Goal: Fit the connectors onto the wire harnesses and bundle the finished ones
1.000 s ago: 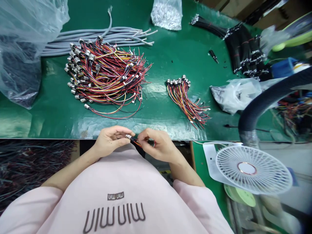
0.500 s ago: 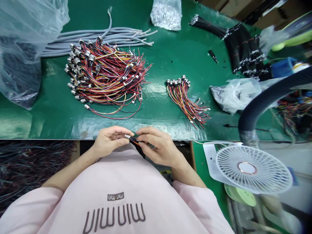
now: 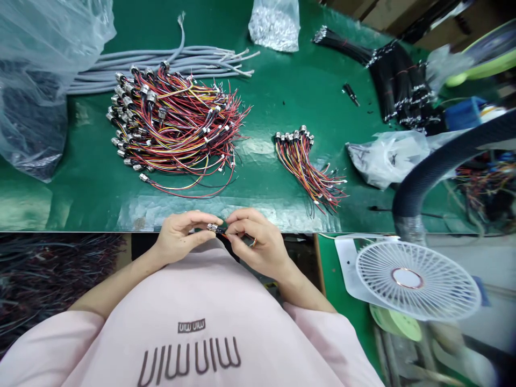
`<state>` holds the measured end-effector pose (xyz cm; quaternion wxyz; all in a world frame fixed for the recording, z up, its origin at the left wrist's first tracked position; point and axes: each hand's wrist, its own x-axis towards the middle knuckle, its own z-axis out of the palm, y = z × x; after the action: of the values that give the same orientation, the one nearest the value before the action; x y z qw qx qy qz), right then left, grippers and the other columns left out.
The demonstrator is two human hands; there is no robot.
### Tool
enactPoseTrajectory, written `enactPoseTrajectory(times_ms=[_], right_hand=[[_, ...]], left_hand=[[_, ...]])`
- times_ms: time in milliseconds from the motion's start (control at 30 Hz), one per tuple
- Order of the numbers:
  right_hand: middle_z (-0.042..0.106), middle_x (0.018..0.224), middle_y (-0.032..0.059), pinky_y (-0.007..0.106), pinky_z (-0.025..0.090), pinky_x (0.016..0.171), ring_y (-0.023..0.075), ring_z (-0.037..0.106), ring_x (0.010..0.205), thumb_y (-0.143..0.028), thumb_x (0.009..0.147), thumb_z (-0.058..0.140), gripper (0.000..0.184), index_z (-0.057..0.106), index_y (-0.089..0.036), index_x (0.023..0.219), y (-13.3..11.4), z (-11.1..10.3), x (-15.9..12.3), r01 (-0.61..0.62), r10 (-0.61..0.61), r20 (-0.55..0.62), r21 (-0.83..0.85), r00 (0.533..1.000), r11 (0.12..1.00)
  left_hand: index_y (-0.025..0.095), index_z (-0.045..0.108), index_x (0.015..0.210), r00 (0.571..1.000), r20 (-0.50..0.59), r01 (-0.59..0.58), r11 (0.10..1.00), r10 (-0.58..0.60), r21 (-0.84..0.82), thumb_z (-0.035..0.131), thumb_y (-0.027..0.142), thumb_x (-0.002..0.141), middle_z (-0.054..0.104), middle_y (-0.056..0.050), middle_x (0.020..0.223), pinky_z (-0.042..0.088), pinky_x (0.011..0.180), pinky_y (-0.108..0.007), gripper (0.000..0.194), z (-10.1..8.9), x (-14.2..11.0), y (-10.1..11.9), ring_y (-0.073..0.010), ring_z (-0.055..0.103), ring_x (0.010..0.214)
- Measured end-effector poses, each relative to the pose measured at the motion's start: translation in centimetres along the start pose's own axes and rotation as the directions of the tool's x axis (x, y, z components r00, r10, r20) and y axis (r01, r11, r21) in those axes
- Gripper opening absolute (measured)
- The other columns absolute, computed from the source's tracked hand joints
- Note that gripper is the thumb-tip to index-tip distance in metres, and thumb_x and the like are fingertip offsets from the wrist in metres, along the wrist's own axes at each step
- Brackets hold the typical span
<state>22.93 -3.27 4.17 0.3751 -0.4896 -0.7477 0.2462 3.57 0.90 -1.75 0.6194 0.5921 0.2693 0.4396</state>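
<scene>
Your left hand [image 3: 181, 234] pinches a metal connector [image 3: 212, 227] between thumb and fingers at the near edge of the table [image 3: 266, 91], while your right hand [image 3: 260, 239] grips its black-sleeved wires [image 3: 221, 231], a two-ended hold that seems meant to steady the small piece. Beyond, a large heap of wired connectors [image 3: 181, 123] lies left and a smaller bundle [image 3: 306, 166] right, metal ends grouped, probably to keep leads orderly, with gray cables [image 3: 201, 54] behind the heap.

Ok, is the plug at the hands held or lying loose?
Held: the left hand has the plug between thumb and forefinger; the right hand is at its black wire end.
</scene>
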Motion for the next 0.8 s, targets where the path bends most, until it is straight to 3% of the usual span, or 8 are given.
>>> enactPoseTrajectory(times_ms=[133, 367, 533, 700, 800], right_hand=[[0.066, 0.102, 0.0105, 0.032, 0.056, 0.081, 0.0173, 0.065, 0.096, -0.011, 0.085, 0.056, 0.012, 0.065, -0.018, 0.087, 0.3, 0.1, -0.3, 0.044, -0.044, 0.003, -0.115, 0.999, 0.992], [0.065, 0.094, 0.0067, 0.029, 0.055, 0.076, 0.0148, 0.065, 0.089, -0.010, 0.083, 0.054, 0.012, 0.063, -0.019, 0.083, 0.3, 0.3, -0.3, 0.000, -0.001, -0.021, -0.043, 1.000, 0.999], [0.064, 0.091, 0.0075, 0.031, 0.055, 0.075, 0.0165, 0.062, 0.087, -0.008, 0.082, 0.055, 0.013, 0.061, -0.019, 0.085, 0.1, 0.7, -0.3, 0.079, -0.090, -0.058, -0.169, 0.994, 0.982], [0.064, 0.089, 0.0070, 0.031, 0.054, 0.072, 0.0165, 0.061, 0.081, -0.007, 0.083, 0.054, 0.015, 0.061, -0.020, 0.086, 0.3, 1.4, -0.4, 0.137, -0.162, -0.089, -0.235, 0.983, 0.962], [0.064, 0.088, 0.0061, 0.029, 0.054, 0.072, 0.0155, 0.062, 0.081, -0.009, 0.084, 0.055, 0.012, 0.061, -0.020, 0.084, 0.3, 1.3, -0.2, 0.115, -0.137, -0.099, -0.206, 0.986, 0.972]], left_hand=[[0.021, 0.073, 0.101, 1.000, -0.022, -0.013, 0.999, 0.012, -0.036, 0.074, 0.014, 0.078, 0.077, -0.006, 0.096, 0.060, 0.076, -0.024, 0.023, 0.1, 0.1, 0.1, -0.0164, 0.073, 0.086], [0.022, 0.073, 0.104, 0.998, -0.008, -0.061, 0.997, 0.061, 0.037, 0.073, 0.012, 0.079, 0.077, -0.006, 0.095, 0.059, 0.076, -0.024, 0.027, 0.1, 0.0, -0.2, -0.0157, 0.072, 0.085], [0.021, 0.075, 0.102, 0.999, -0.034, 0.017, 0.987, -0.011, 0.161, 0.073, 0.021, 0.080, 0.077, -0.007, 0.092, 0.058, 0.076, -0.027, 0.022, 0.1, -0.2, 0.0, -0.0181, 0.071, 0.085], [0.019, 0.076, 0.099, 0.996, -0.054, 0.084, 0.987, -0.077, 0.135, 0.074, 0.026, 0.079, 0.077, -0.008, 0.093, 0.059, 0.074, -0.028, 0.021, 0.3, -0.1, 0.1, -0.0185, 0.071, 0.082], [0.019, 0.076, 0.097, 0.996, -0.059, 0.080, 0.991, -0.074, 0.110, 0.075, 0.025, 0.078, 0.077, -0.009, 0.093, 0.059, 0.075, -0.027, 0.021, 0.3, -0.1, 0.2, -0.0182, 0.071, 0.082]])
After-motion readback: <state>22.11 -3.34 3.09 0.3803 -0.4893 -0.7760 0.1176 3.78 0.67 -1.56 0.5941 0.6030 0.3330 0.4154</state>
